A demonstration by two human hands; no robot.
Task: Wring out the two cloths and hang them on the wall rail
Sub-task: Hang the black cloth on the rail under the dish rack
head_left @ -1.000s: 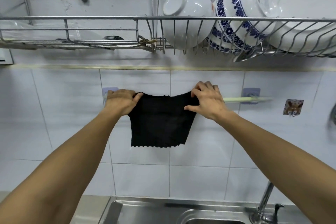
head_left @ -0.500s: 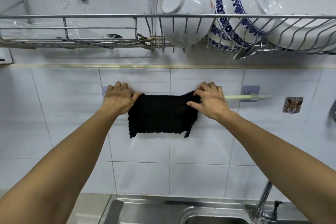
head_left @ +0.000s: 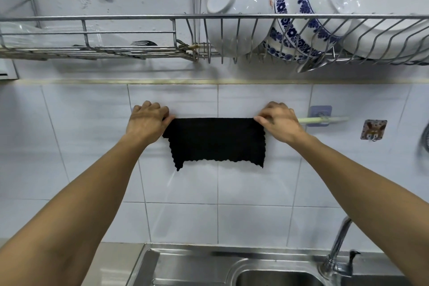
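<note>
A black knitted cloth [head_left: 216,141] hangs folded over the pale green wall rail [head_left: 325,119], spread flat against the white tiles. My left hand [head_left: 146,123] pinches its upper left corner. My right hand [head_left: 278,123] pinches its upper right corner. Most of the rail is hidden behind the cloth and my hands; only its right end shows, held by a blue adhesive bracket [head_left: 320,115]. No second cloth is in view.
A wire dish rack [head_left: 139,30] spans the wall above, holding a white bowl [head_left: 236,14], a blue-patterned bowl [head_left: 308,14] and plates [head_left: 390,11]. Below lies a steel sink [head_left: 209,267] with a tap [head_left: 336,251] at the right. A small adhesive hook [head_left: 373,129] is right of the rail.
My hands have moved apart along the rail and stretched the cloth wider. Its hanging front part is now shorter and flatter than a second ago.
</note>
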